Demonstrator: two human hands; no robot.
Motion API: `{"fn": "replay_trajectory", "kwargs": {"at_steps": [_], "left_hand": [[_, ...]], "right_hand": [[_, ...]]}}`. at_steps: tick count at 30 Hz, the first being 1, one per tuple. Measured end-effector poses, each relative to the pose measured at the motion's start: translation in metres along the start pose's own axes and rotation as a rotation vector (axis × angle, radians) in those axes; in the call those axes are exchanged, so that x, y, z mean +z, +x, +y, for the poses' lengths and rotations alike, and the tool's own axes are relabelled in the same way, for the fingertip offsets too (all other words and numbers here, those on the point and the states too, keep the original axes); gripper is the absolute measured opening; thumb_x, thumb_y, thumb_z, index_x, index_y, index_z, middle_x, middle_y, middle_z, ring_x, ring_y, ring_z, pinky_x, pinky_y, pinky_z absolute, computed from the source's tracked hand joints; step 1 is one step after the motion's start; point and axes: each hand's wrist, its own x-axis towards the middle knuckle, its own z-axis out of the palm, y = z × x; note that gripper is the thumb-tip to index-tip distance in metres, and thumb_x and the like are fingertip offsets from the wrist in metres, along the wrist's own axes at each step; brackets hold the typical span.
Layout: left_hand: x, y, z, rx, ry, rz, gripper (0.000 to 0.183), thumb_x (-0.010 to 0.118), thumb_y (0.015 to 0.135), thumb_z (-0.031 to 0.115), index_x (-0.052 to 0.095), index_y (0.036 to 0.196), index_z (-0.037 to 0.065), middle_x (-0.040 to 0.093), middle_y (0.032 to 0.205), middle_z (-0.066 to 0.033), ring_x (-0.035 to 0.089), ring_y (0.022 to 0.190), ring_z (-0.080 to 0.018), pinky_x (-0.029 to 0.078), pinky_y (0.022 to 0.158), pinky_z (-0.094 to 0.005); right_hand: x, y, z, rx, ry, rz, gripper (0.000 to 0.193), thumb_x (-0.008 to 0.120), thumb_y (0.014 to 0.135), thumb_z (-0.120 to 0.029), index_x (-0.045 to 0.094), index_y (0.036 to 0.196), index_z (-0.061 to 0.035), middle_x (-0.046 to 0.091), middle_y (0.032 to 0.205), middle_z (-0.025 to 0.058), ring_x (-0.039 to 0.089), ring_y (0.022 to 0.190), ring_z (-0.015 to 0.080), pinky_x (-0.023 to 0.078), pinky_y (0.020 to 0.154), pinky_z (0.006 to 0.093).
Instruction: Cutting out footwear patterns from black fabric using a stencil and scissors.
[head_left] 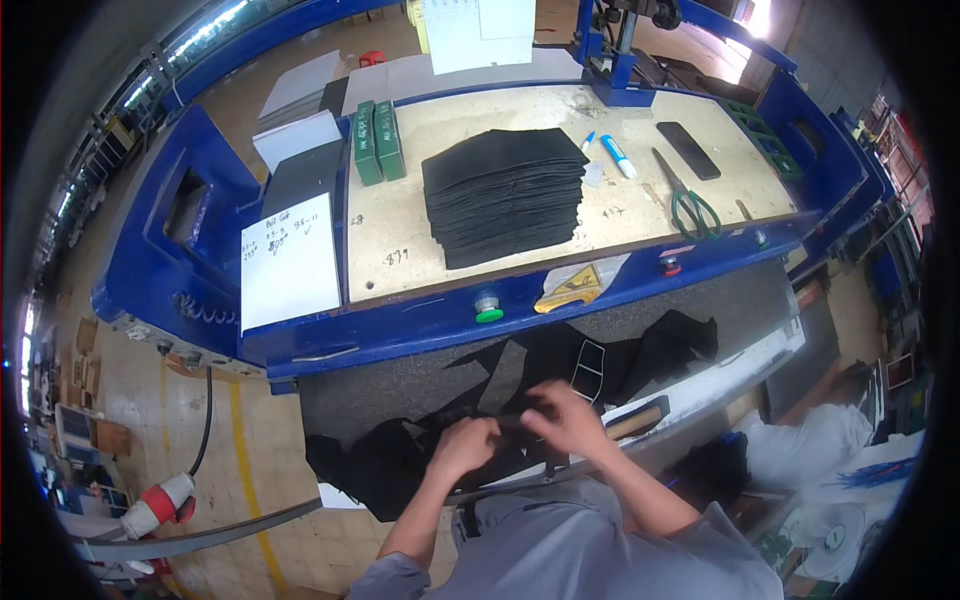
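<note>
My left hand [465,446] is closed at the near edge of a dark lower shelf, its fingertips on dark material. Just to its right, my right hand [568,421] is curled, thumb and finger drawn together on the other side of the same dark piece [510,434]. That piece is blurred, so I cannot tell its exact kind. Black fabric scraps [545,350] lie bunched around both hands. Beyond my right hand is a four-sided shape with a pale green outline [588,370]. A wooden-handled object [638,418] lies beside my right wrist.
A tall stack of black sheets [505,195] stands on the pale board [400,270] of a blue machine [190,210]. Scissors [690,205], a dark block [688,150], a blue-white marker [618,157] and green boxes [378,143] lie around it. A green button [488,308] sits on the front beam.
</note>
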Motion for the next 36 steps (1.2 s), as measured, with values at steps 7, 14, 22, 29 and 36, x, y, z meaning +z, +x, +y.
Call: {"fn": "replay_trajectory", "kwargs": {"at_steps": [7,14,22,29,36], "left_hand": [[-0.029,0.005,0.022,0.032,-0.078,0.062,0.024,0.075,0.078,0.024,0.073,0.091,0.004,0.072,0.093,-0.0173,0.069,0.09,-0.0391,0.054,0.079,-0.0454],[-0.004,0.021,-0.011,0.065,-1.055,0.122,0.017,0.075,0.091,0.014,0.063,0.094,0.003,0.069,0.085,-0.0034,0.063,0.078,-0.0073,0.05,0.07,-0.025],[-0.003,0.028,0.044,0.15,-0.67,0.124,0.024,0.071,0.094,0.013,0.057,0.11,0.002,0.07,0.092,-0.0026,0.061,0.084,-0.0065,0.048,0.075,-0.0248],[-0.032,0.033,0.038,0.207,-1.065,-0.22,0.029,0.074,0.092,0.015,0.063,0.114,0.001,0.07,0.098,-0.0025,0.063,0.09,-0.0097,0.051,0.081,-0.0249],[-0.244,0.035,0.111,0.237,-0.72,0.522,0.031,0.073,0.093,0.022,0.064,0.109,-0.003,0.066,0.069,-0.0056,0.058,0.056,-0.0094,0.046,0.052,-0.0237]], "right_hand": [[0.06,-0.014,0.016,0.366,0.703,-0.318,0.033,0.063,0.099,-0.021,0.057,0.124,0.0005,0.07,0.092,0.0046,0.064,0.079,0.011,0.05,0.074,0.0267],[0.01,0.003,0.024,0.273,0.115,-0.632,0.024,0.064,0.094,-0.025,0.062,0.09,-0.0009,0.066,0.076,0.0123,0.063,0.071,0.017,0.049,0.068,0.0339],[-0.017,0.016,0.011,0.218,0.599,-0.239,0.027,0.07,0.095,-0.023,0.069,0.115,-0.0038,0.07,0.084,0.0033,0.065,0.073,0.0093,0.051,0.066,0.0249],[-0.071,0.034,-0.037,0.19,0.355,0.069,0.016,0.068,0.096,-0.017,0.067,0.094,-0.0017,0.062,0.069,-0.0009,0.059,0.061,0.0053,0.045,0.052,0.0235],[-0.171,0.138,-0.147,-0.104,0.254,0.339,0.028,0.07,0.095,-0.024,0.064,0.087,0.0015,0.061,0.065,0.0015,0.056,0.053,0.0067,0.044,0.051,0.0233]]}}
